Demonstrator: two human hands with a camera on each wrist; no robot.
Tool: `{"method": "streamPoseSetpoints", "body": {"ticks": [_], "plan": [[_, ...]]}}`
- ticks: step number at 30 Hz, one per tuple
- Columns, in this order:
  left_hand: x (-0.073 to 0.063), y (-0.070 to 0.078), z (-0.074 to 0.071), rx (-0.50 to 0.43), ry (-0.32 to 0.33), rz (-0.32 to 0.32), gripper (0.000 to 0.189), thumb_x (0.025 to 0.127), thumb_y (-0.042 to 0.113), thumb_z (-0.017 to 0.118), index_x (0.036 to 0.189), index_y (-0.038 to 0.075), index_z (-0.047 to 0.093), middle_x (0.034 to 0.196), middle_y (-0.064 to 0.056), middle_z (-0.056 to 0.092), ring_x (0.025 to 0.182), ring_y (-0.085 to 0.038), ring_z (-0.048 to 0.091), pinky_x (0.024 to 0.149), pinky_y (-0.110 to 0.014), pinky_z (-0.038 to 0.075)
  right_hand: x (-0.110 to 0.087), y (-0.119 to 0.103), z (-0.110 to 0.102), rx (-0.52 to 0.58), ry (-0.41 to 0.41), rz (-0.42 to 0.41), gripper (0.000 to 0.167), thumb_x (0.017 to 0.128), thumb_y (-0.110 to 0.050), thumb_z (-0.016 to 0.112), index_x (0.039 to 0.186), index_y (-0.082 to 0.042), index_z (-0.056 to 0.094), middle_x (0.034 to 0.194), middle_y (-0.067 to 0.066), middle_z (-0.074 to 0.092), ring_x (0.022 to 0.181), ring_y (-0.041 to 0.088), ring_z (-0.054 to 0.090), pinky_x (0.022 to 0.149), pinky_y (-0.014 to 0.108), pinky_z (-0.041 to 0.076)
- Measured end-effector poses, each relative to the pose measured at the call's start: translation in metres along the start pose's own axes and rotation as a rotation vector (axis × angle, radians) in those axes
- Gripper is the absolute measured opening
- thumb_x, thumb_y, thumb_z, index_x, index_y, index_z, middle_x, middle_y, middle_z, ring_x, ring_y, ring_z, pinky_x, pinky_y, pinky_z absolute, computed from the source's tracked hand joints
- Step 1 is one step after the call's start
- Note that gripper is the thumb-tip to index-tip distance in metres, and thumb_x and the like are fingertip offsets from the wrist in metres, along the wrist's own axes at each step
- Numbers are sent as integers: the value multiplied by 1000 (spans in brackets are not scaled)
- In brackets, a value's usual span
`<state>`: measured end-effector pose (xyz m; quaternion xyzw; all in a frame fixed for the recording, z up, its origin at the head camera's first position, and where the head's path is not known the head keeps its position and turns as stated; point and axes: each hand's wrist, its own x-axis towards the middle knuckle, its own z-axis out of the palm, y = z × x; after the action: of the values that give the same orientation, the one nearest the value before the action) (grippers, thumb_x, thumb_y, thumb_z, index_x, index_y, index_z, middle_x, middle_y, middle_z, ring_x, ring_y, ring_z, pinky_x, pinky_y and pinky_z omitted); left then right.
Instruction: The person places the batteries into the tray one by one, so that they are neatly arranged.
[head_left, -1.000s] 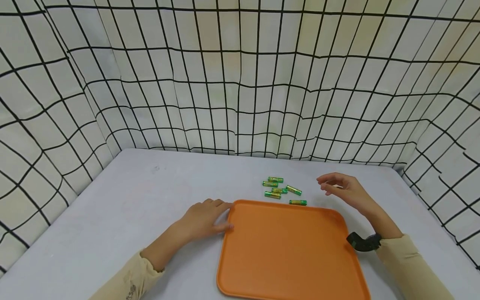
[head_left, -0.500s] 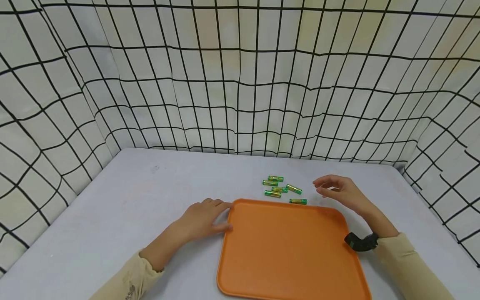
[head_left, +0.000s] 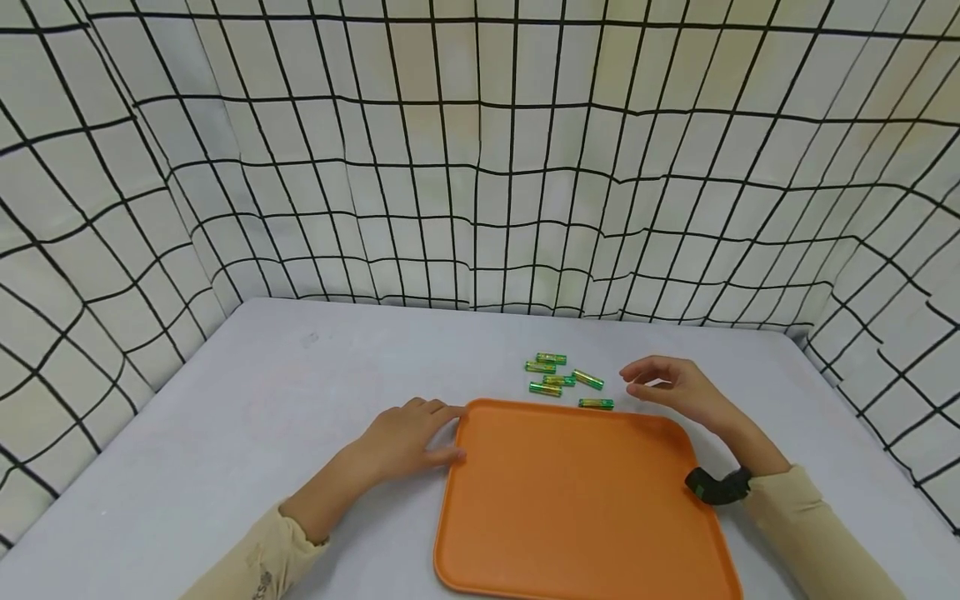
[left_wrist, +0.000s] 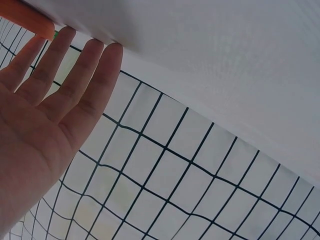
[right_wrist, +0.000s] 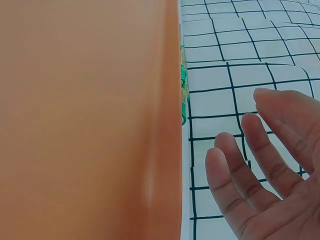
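An orange tray lies on the white table. At its far left corner my left hand rests on the table with fingers and thumb against the rim. The left wrist view shows that hand's fingers extended, fingertips on the table. Several green-and-gold batteries lie loosely grouped just beyond the tray's far edge. The nearest one to my right hand is the battery right beside the rim. That hand hovers to its right, fingers loosely bent, nothing between them.
A white table surrounds the tray. Behind it and at both sides rises a white wall with a black grid net. A black band sits on the right wrist, above the tray's right edge.
My right hand has moved slightly left and nearer, closer to the batteries. The left hand, tray and batteries stay where they were.
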<state>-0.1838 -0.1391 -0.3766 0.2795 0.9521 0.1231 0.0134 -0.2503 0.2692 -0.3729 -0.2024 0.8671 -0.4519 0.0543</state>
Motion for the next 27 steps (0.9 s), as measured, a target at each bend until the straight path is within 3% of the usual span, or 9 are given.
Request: {"method": "streamPoseSetpoints", "body": {"ticks": [27], "plan": [[-3, 0, 0, 0, -5, 0, 57, 90, 46, 67, 135, 14, 56, 127, -6, 60, 118, -30, 55, 89, -50, 49, 10, 7, 15, -7, -84, 13, 31, 90, -18, 72, 115, 0, 66, 112, 17, 65, 97, 24, 62, 78, 24, 53]]}}
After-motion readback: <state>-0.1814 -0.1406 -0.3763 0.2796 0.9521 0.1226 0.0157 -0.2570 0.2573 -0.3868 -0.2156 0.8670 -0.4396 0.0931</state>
